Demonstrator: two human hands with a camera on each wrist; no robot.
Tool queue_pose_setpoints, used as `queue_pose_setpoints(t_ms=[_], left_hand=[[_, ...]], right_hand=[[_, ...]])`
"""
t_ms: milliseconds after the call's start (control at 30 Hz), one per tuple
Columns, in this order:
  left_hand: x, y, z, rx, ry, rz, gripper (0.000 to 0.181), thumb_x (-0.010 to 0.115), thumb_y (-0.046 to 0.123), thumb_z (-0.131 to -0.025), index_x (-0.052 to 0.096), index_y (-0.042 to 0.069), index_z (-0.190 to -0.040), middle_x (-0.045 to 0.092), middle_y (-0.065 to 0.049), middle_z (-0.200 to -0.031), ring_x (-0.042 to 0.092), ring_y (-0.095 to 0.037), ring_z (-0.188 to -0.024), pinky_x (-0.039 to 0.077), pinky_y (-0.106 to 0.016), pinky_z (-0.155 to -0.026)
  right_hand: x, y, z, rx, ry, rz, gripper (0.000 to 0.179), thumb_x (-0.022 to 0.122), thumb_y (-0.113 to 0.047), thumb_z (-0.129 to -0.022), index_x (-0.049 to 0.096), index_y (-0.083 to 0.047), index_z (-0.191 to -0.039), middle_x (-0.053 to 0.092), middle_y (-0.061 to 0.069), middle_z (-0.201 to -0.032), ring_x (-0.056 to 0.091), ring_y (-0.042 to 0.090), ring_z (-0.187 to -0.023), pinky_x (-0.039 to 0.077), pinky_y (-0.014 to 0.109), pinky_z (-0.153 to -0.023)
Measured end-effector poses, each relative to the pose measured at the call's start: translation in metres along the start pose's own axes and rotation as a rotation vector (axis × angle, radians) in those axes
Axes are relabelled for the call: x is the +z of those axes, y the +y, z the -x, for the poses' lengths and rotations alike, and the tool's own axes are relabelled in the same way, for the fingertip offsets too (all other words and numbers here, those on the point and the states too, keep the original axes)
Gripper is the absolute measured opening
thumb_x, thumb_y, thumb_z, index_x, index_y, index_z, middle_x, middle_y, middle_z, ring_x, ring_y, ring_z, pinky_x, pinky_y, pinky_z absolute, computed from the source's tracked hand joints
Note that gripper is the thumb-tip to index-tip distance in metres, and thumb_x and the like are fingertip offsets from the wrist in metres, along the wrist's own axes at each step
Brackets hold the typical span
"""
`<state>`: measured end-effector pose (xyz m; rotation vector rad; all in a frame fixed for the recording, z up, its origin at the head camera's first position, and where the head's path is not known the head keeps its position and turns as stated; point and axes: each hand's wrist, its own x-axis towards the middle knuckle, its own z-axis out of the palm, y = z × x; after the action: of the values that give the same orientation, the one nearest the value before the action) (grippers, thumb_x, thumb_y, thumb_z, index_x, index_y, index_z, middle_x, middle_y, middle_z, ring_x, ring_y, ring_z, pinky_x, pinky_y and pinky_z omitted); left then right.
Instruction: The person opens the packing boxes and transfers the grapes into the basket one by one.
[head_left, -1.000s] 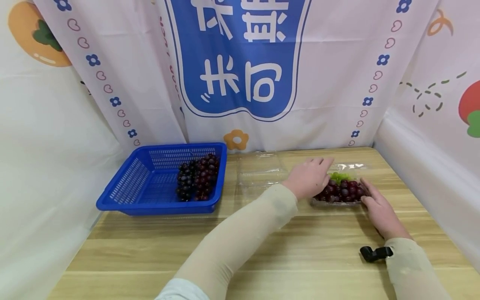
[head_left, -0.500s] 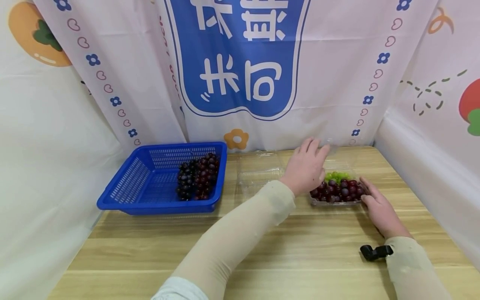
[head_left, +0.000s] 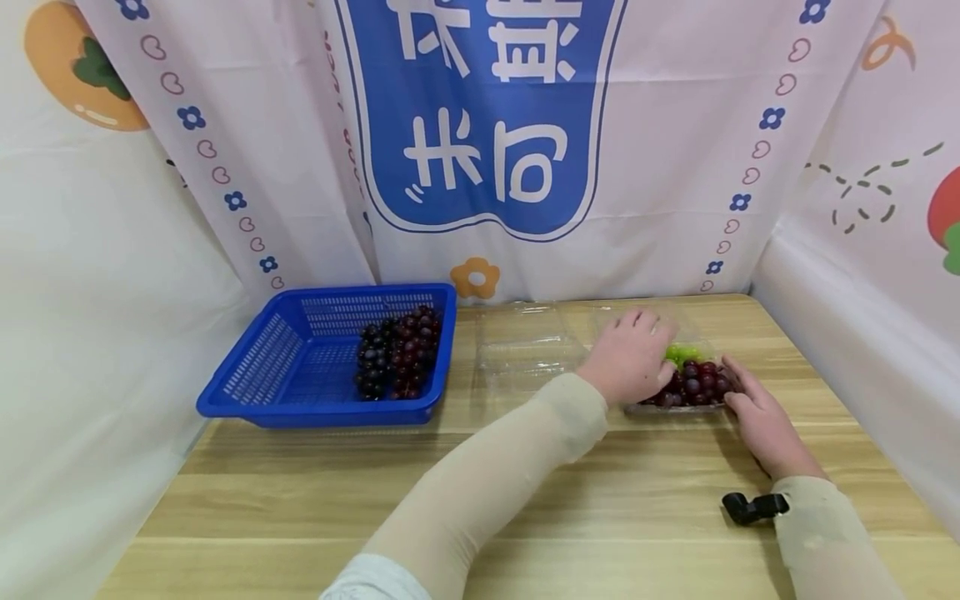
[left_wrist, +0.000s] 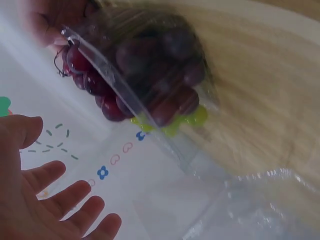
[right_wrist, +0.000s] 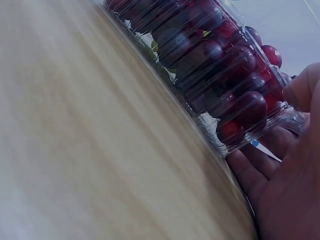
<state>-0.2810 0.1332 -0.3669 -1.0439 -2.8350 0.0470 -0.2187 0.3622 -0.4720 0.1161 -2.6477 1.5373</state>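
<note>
A clear plastic clamshell box (right_wrist: 202,120) on the table holds dark red grapes (head_left: 705,382), with green grapes (head_left: 682,353) behind them. My right hand (head_left: 765,425) grips the box's right end, its thumb at the rim and fingers on the outside wall. Over the left part of the box hovers my left hand (head_left: 630,358), hiding some of the red grapes. Its fingers (left_wrist: 80,195) are spread and hold nothing in the left wrist view. The box's raised clear lid (left_wrist: 240,210) leans back behind the fruit.
A second clear plastic box (head_left: 525,342) lies left of the filled one. Farther left stands a blue basket (head_left: 300,412) with black grapes (head_left: 372,362) and red grapes (head_left: 412,350) at its right side. A printed cloth (head_left: 660,183) hangs behind the table (head_left: 600,517).
My left hand rose toward the back with the lid area, then came down and forward over the box's left side. The right hand has stayed at the box's right end.
</note>
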Motion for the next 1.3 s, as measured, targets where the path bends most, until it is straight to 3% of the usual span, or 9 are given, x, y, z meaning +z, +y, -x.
queue_pose_setpoints(t_ms=[300,500,633,833,1067,1300], left_hand=[[0.017,0.028,-0.012,0.002,-0.069,-0.001,0.061,0.045,0.062,-0.101,0.037,0.034,-0.154,0.040,0.010,-0.153,0.033,-0.012,-0.141,0.033,-0.038,-0.114],[0.033,0.042,-0.017,-0.002,-0.097,-0.053,0.063,0.041,0.068,-0.099,0.040,0.034,-0.152,0.040,0.010,-0.152,0.034,-0.012,-0.141,0.033,-0.036,-0.114],[0.040,0.045,-0.021,-0.027,-0.099,-0.088,0.063,0.041,0.070,-0.098,0.045,0.033,-0.149,0.042,0.010,-0.150,0.035,-0.012,-0.139,0.035,-0.035,-0.110],[0.046,0.044,-0.032,-0.035,-0.150,-0.068,0.067,0.050,0.072,-0.093,0.048,0.033,-0.147,0.043,0.012,-0.148,0.035,-0.011,-0.139,0.034,-0.035,-0.112],[0.042,0.045,-0.041,-0.016,-0.215,-0.074,0.071,0.062,0.067,-0.090,0.045,0.031,-0.149,0.046,0.008,-0.148,0.038,-0.014,-0.138,0.035,-0.036,-0.112],[0.042,0.056,-0.041,-0.065,-0.210,-0.118,0.050,0.054,0.050,-0.101,0.047,0.032,-0.147,0.048,0.007,-0.143,0.043,-0.015,-0.131,0.038,-0.037,-0.105]], right_hand=[[0.001,0.003,0.000,-0.004,0.007,-0.004,0.059,0.031,-0.021,-0.110,0.010,-0.016,-0.164,0.017,0.025,-0.164,0.013,0.050,-0.147,0.009,0.065,-0.116],[-0.001,0.004,0.002,0.015,0.001,-0.012,0.058,0.031,-0.021,-0.110,0.010,-0.015,-0.164,0.016,0.026,-0.163,0.013,0.049,-0.147,0.009,0.064,-0.116],[0.000,0.001,0.000,0.009,-0.003,-0.022,0.059,0.031,-0.022,-0.110,0.009,-0.014,-0.164,0.016,0.026,-0.164,0.013,0.048,-0.148,0.010,0.062,-0.117],[0.000,0.001,-0.001,0.016,-0.001,-0.031,0.060,0.032,-0.021,-0.110,0.008,-0.012,-0.164,0.014,0.026,-0.164,0.012,0.050,-0.147,0.008,0.065,-0.116],[-0.001,0.000,-0.002,0.007,0.012,-0.004,0.061,0.034,-0.020,-0.109,0.010,-0.015,-0.164,0.014,0.026,-0.164,0.010,0.053,-0.147,0.007,0.070,-0.114],[-0.001,0.001,-0.001,0.009,0.002,-0.023,0.061,0.035,-0.019,-0.109,0.010,-0.015,-0.164,0.012,0.025,-0.165,0.011,0.053,-0.147,0.008,0.069,-0.114]])
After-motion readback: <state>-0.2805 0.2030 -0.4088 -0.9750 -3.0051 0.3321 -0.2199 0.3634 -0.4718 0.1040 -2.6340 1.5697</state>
